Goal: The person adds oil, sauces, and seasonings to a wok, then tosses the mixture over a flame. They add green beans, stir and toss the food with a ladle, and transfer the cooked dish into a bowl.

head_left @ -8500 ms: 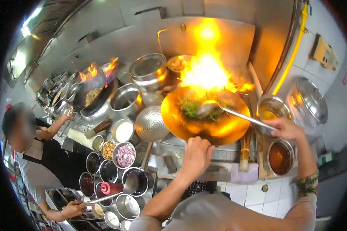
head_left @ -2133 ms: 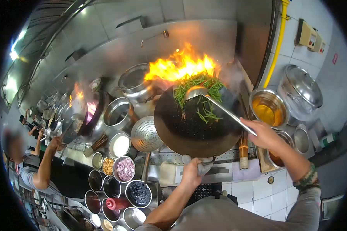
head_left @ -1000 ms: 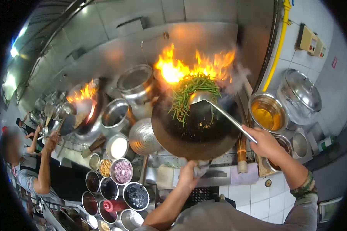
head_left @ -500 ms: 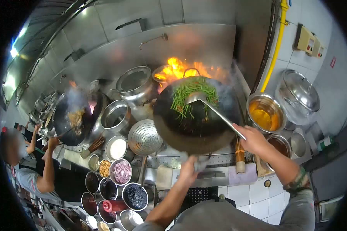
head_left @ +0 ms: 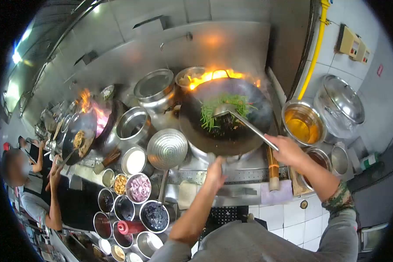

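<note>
A large dark wok sits over the burner in front of me, with long green beans inside. My left hand is closed around the wok's near handle, which the fingers mostly hide. In my right hand, the fingers wrap round the end of a long metal ladle. The ladle's bowl rests among the beans, its rounded back facing me. Flames rise behind the wok's far rim.
A perforated strainer lies left of the wok, near containers of sliced onions and a red bottle. At the right stands a pot of orange oil. Further left, another person works at a second wok.
The wok has moved away from me and settled lower over the burner, and my left hand has moved forward with it. The flames behind are smaller. The ladle stays in the beans.
</note>
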A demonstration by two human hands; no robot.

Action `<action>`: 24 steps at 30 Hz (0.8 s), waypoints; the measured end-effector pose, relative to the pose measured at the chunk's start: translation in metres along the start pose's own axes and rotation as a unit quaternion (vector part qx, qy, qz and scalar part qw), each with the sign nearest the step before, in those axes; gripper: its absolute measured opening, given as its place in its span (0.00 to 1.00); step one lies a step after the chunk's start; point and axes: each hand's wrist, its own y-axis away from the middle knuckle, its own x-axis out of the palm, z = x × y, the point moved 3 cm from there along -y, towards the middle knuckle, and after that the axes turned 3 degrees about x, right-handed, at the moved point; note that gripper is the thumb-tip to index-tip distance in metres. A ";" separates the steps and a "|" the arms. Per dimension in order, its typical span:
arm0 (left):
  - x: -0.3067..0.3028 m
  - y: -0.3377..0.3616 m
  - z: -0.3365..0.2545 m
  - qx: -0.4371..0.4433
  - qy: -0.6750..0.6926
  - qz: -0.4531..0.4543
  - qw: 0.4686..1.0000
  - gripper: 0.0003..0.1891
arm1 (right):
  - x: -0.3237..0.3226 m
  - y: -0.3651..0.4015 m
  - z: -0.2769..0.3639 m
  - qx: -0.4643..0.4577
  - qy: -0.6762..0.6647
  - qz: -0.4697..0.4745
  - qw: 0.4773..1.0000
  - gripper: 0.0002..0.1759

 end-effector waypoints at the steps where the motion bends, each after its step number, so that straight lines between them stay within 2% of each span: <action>1: -0.006 0.019 0.011 0.016 0.029 0.036 0.999 0.15 | -0.002 0.008 0.002 0.005 0.015 -0.020 1.000 0.37; 2: -0.006 0.054 0.017 0.029 0.063 0.068 0.995 0.17 | -0.006 0.015 0.004 0.008 0.031 -0.033 0.999 0.37; 3: -0.003 0.082 0.015 0.047 0.052 0.046 0.996 0.19 | -0.019 0.018 0.009 0.010 -0.002 -0.030 0.999 0.37; 5: 0.010 0.107 -0.004 0.007 0.029 -0.028 0.999 0.20 | -0.036 0.051 0.020 0.025 -0.071 0.014 0.997 0.37; 7: 0.022 0.092 -0.033 0.003 0.087 -0.012 0.996 0.20 | -0.039 0.070 0.023 0.037 -0.082 0.086 0.992 0.37; 8: 0.027 0.094 -0.042 -0.019 0.113 -0.029 0.993 0.10 | -0.051 0.067 0.024 0.033 -0.080 0.103 0.991 0.38; 9: 0.030 0.084 -0.049 -0.017 0.120 0.019 0.992 0.09 | -0.054 0.071 0.020 0.052 -0.053 0.140 0.987 0.39; 11: 0.025 0.070 -0.043 -0.031 0.134 0.097 0.986 0.08 | -0.040 0.073 0.003 0.001 -0.102 0.138 0.985 0.38; 12: 0.041 0.075 -0.061 -0.022 0.081 0.066 0.994 0.08 | -0.037 0.063 0.012 0.036 -0.088 0.152 0.984 0.38; 13: 0.043 0.051 -0.060 -0.028 0.084 -0.005 0.996 0.11 | -0.037 0.050 0.019 0.069 -0.073 0.163 0.982 0.38; 15: 0.039 0.033 -0.051 -0.025 0.066 -0.040 0.997 0.14 | 0.000 0.018 -0.004 -0.002 -0.017 0.055 0.998 0.39; 17: 0.023 0.042 -0.020 0.005 0.067 0.017 0.998 0.16 | 0.025 -0.006 -0.016 -0.053 0.051 -0.059 0.996 0.39; 19: 0.007 0.074 0.008 0.014 0.048 0.047 0.998 0.20 | 0.008 0.015 -0.006 -0.023 0.047 -0.043 0.998 0.38; 21: 0.018 0.109 0.003 0.079 0.078 0.052 0.993 0.20 | -0.021 0.028 0.010 0.009 0.006 -0.028 1.000 0.37; 22: 0.018 0.109 0.000 -0.005 0.096 -0.018 0.995 0.19 | -0.031 0.041 0.020 0.029 -0.035 0.004 0.999 0.38; 24: 0.031 0.106 -0.033 -0.021 0.092 -0.025 0.995 0.15 | -0.038 0.064 0.029 0.052 -0.083 0.064 0.993 0.38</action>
